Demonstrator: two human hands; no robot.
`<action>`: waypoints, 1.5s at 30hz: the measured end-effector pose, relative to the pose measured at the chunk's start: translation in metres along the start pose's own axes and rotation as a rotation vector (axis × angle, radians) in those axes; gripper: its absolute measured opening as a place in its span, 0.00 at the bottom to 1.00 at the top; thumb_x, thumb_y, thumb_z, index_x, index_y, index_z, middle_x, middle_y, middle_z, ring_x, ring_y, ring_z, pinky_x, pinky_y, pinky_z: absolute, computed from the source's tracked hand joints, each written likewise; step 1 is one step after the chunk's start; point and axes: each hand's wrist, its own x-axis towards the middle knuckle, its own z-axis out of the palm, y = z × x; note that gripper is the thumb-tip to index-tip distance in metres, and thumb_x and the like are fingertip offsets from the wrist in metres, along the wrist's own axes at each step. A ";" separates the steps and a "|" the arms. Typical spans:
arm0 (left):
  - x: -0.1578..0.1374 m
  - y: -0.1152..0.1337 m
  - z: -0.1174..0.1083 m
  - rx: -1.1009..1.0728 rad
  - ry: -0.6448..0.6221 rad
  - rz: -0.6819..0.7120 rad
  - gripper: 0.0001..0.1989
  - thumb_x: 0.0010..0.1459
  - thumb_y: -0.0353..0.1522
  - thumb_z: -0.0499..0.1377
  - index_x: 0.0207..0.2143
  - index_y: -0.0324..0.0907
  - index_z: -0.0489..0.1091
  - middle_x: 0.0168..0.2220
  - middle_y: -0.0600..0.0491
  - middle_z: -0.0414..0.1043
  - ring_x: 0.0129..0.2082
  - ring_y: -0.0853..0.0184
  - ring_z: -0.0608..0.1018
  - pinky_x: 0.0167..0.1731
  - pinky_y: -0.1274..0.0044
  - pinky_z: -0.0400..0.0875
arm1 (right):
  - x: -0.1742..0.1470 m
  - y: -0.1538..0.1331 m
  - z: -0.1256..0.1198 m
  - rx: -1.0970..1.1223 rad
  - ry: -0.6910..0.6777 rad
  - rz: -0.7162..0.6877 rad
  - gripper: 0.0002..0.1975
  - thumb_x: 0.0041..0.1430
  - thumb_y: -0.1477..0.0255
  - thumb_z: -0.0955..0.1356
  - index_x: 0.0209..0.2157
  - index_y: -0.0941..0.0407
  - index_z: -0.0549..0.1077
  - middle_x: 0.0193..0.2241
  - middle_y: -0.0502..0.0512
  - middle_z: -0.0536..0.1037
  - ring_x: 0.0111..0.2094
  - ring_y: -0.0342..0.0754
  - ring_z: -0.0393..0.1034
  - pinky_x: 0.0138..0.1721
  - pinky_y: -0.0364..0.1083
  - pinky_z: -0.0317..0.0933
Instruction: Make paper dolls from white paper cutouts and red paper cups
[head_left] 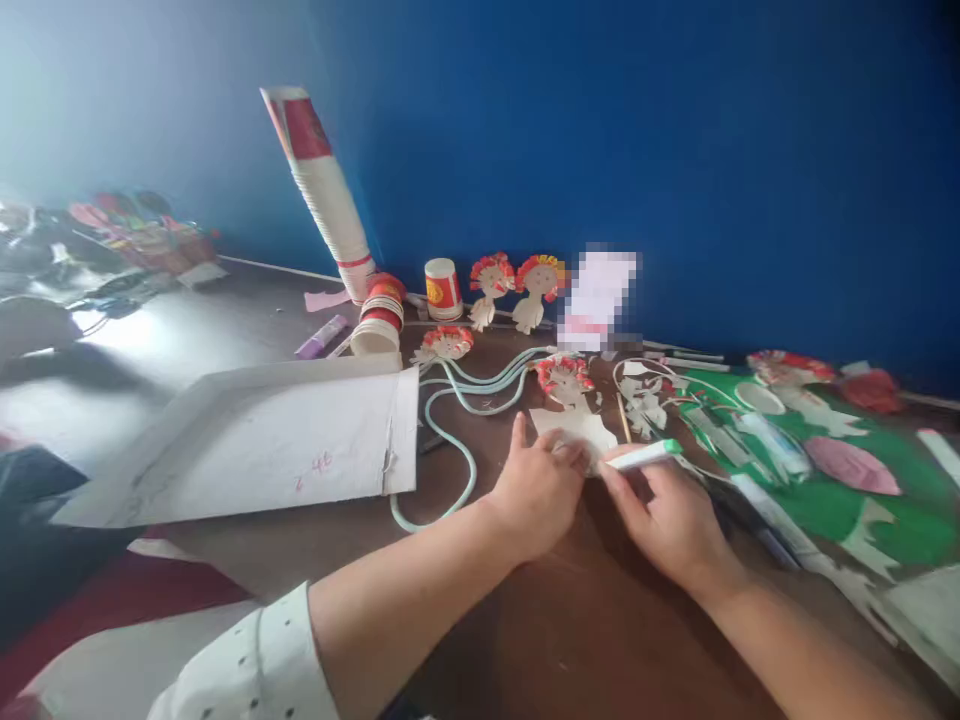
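My right hand (679, 525) is closed around a white marker (639, 456) with a green end pointing up and to the right. Its other end is down at a small piece of white paper (592, 428) on the brown table. On the left side of that paper, my left hand (538, 495) presses with bent fingers, holding it against the table; part of the paper is hidden under them. Just beyond the paper lies a paper doll with red-orange hair (564, 380). Motion blur softens the fingertips and the marker's lower end.
Pale blue cable (474, 470) loops left of my hands. A white cardboard sheet (300, 430) lies farther left. A leaning stack of paper cups (330, 200), a single cup (442, 290) and more paper dolls (538, 290) stand by the blue wall. Markers and scraps cover a green sheet (922, 470) at right.
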 end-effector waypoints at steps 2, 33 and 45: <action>0.000 -0.001 0.001 0.018 0.001 -0.002 0.24 0.64 0.28 0.44 0.61 0.41 0.62 0.62 0.47 0.63 0.62 0.54 0.62 0.61 0.42 0.44 | 0.000 0.000 -0.002 -0.007 -0.001 -0.002 0.06 0.64 0.68 0.66 0.38 0.57 0.71 0.35 0.58 0.79 0.37 0.53 0.75 0.40 0.48 0.66; -0.001 0.000 -0.003 0.004 -0.018 -0.009 0.24 0.63 0.28 0.46 0.60 0.40 0.63 0.61 0.45 0.65 0.61 0.54 0.62 0.61 0.44 0.42 | 0.000 0.000 -0.004 -0.008 -0.027 0.072 0.06 0.64 0.67 0.65 0.38 0.55 0.70 0.32 0.56 0.77 0.31 0.50 0.73 0.36 0.47 0.65; -0.001 -0.001 -0.002 0.011 -0.006 -0.007 0.24 0.63 0.28 0.46 0.60 0.42 0.64 0.60 0.45 0.66 0.61 0.54 0.63 0.62 0.45 0.42 | 0.000 -0.002 -0.005 -0.035 -0.026 0.099 0.07 0.64 0.66 0.64 0.36 0.55 0.70 0.30 0.55 0.78 0.28 0.49 0.74 0.31 0.45 0.65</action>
